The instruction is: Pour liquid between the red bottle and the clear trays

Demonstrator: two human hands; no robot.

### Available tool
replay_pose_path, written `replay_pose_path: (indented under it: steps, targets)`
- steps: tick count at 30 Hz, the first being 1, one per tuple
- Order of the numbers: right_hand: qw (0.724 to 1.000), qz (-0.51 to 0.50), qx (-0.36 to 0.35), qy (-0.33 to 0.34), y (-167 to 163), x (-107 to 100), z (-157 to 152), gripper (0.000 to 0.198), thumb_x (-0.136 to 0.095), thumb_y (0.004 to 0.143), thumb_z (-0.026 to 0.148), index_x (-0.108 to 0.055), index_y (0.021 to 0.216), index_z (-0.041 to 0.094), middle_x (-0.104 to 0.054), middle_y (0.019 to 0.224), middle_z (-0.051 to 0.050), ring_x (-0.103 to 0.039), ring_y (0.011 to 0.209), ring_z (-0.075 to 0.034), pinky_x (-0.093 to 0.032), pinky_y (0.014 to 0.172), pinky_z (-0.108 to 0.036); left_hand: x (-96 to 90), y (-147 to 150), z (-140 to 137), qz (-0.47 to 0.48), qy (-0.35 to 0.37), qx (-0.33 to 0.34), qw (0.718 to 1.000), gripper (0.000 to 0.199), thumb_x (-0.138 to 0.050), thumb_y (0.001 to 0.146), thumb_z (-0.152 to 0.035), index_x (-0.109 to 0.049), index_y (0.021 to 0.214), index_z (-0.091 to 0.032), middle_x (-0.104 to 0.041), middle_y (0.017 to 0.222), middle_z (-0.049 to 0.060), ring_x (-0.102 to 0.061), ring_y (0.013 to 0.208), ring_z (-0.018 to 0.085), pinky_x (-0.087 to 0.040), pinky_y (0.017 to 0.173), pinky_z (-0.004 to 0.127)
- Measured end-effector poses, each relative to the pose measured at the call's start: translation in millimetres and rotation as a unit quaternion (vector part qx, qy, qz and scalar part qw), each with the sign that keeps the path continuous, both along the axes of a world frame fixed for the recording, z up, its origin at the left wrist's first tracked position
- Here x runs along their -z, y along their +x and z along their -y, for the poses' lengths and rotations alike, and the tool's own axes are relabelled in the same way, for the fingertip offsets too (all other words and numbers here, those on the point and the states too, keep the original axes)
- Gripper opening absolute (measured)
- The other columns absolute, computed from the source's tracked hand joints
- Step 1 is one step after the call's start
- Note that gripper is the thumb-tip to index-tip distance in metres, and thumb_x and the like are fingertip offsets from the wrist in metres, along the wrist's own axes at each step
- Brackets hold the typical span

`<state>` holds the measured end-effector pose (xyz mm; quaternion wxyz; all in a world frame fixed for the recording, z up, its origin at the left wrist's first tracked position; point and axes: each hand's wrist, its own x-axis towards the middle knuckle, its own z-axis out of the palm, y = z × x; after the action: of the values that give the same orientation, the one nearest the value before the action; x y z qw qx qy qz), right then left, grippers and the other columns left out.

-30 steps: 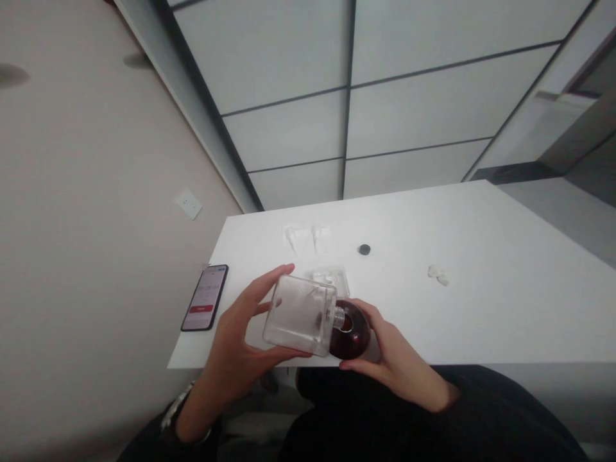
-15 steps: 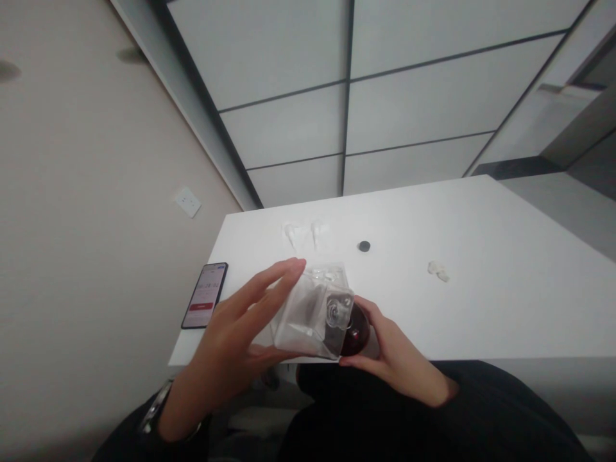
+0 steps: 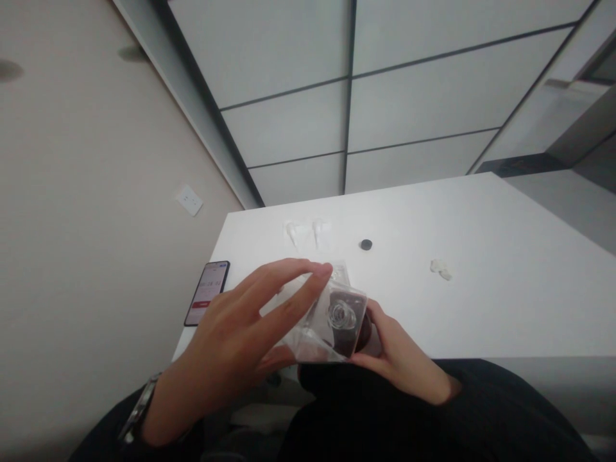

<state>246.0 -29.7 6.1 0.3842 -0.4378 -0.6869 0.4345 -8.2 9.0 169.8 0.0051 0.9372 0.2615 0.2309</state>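
My left hand [image 3: 255, 314] is wrapped round a clear, box-shaped plastic bottle [image 3: 341, 317] with a round ringed shape on the end facing me. Its thumb is mostly hidden below. On the right, my right hand [image 3: 402, 353] grips a dark red, rounded object [image 3: 366, 333], pressed up behind the clear plastic. Most of that object is hidden, so its kind does not show. A second clear piece [image 3: 341, 273] shows just beyond my left fingertips.
On the white table [image 3: 481, 308] lie a phone [image 3: 206, 292] at the left edge, a small dark round cap [image 3: 366, 244], and a crumpled whitish scrap [image 3: 441, 269]. Two small white pieces in clear packets, one left [image 3: 292, 235] and one right [image 3: 318, 232], lie farther back.
My left hand has moved right with the clear plastic bottle, which now covers more of the dark red object. My right hand has shifted only slightly.
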Motion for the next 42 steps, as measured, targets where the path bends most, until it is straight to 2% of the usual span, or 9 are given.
replay_pose_path:
  steps: [6,12,17,23,28,35,42]
  targets:
    - [1.000,0.007,0.006,-0.001,0.5,2.3,0.8,0.079,-0.083,0.088,0.049,-0.045,0.153,0.024,-0.065,0.146,-0.019,-0.065,0.135,-0.037,-0.051,0.115,-0.059,-9.1,4.6,-1.4,-0.036,-0.003,0.000,0.999,0.071,-0.062,0.105,-0.044,-0.034,0.169,-0.030,-0.066,0.145,0.014,-0.066,0.132,0.031,-0.060,0.109,0.042]
    - [1.000,0.005,0.007,0.000,0.3,1.0,1.0,0.078,-0.083,0.088,0.046,-0.045,0.153,0.023,-0.067,0.145,-0.019,-0.066,0.134,-0.037,-0.052,0.114,-0.058,-14.1,7.1,-1.4,-0.056,-0.009,-0.010,0.998,0.078,-0.071,0.100,-0.040,-0.036,0.168,-0.031,-0.065,0.145,0.015,-0.068,0.131,0.033,-0.061,0.108,0.043]
    - [1.000,0.000,0.007,0.005,-0.4,0.2,0.7,0.078,-0.083,0.089,0.043,-0.044,0.154,0.025,-0.063,0.151,-0.019,-0.064,0.138,-0.038,-0.051,0.117,-0.058,-17.3,11.5,-1.4,-0.051,-0.023,-0.006,0.998,0.075,-0.069,0.101,-0.037,-0.036,0.168,-0.033,-0.066,0.145,0.014,-0.065,0.136,0.033,-0.060,0.110,0.045]
    - [1.000,-0.001,0.006,-0.004,-0.8,-0.8,0.8,0.078,-0.082,0.089,0.044,-0.044,0.153,0.023,-0.066,0.146,-0.018,-0.066,0.134,-0.037,-0.052,0.115,-0.058,-24.8,17.0,-3.6,-0.030,-0.056,0.009,0.998,0.068,-0.070,0.100,-0.036,-0.046,0.164,-0.035,-0.068,0.143,0.012,-0.065,0.135,0.034,-0.059,0.111,0.047]
    - [1.000,-0.006,-0.001,0.001,-0.4,-1.4,0.8,0.076,-0.081,0.090,0.044,-0.042,0.153,0.023,-0.065,0.148,-0.019,-0.066,0.134,-0.037,-0.051,0.115,-0.058,-31.8,20.1,-4.9,-0.024,-0.093,-0.005,0.995,0.062,-0.075,0.096,-0.034,-0.056,0.156,-0.037,-0.070,0.138,0.009,-0.067,0.131,0.033,-0.060,0.110,0.048]
    - [1.000,-0.007,-0.003,0.002,0.1,-0.1,0.9,0.074,-0.079,0.092,0.043,-0.042,0.153,0.023,-0.066,0.146,-0.018,-0.066,0.133,-0.036,-0.052,0.113,-0.058,-37.3,25.4,-4.5,-0.118,-0.007,0.031,0.993,0.075,-0.072,0.098,-0.026,-0.040,0.165,-0.027,-0.067,0.142,0.015,-0.066,0.132,0.034,-0.062,0.107,0.047]
    - [0.999,-0.033,-0.005,-0.010,-1.1,-2.2,1.7,0.071,-0.081,0.091,0.041,-0.045,0.150,0.026,-0.065,0.149,-0.016,-0.065,0.134,-0.036,-0.051,0.115,-0.058,-43.5,31.7,-0.6,-0.170,0.039,0.014,0.985,0.076,-0.075,0.096,-0.020,-0.039,0.163,-0.019,-0.068,0.140,0.016,-0.066,0.132,0.029,-0.063,0.105,0.040]
